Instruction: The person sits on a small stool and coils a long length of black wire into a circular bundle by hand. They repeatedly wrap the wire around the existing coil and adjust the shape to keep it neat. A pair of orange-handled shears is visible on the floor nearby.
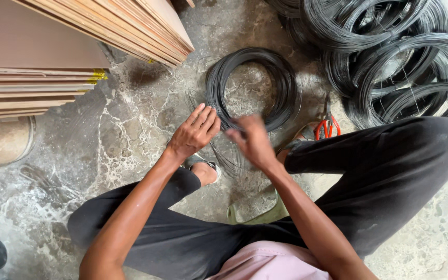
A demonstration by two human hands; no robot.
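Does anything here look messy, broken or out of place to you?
A little. Thin loose strands stray from the black wire coil on the stained concrete floor, fanning out untidily beneath the left hand and right hand. Red-handled cutters lie half tucked beside the person's knee. Nothing looks broken.

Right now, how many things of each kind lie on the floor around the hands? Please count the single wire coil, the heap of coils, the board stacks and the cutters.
Single black wire coil, at both hands: 1
Heap of black wire coils: 1
Stacks of plywood boards: 2
Red-handled cutters: 1
Total: 5
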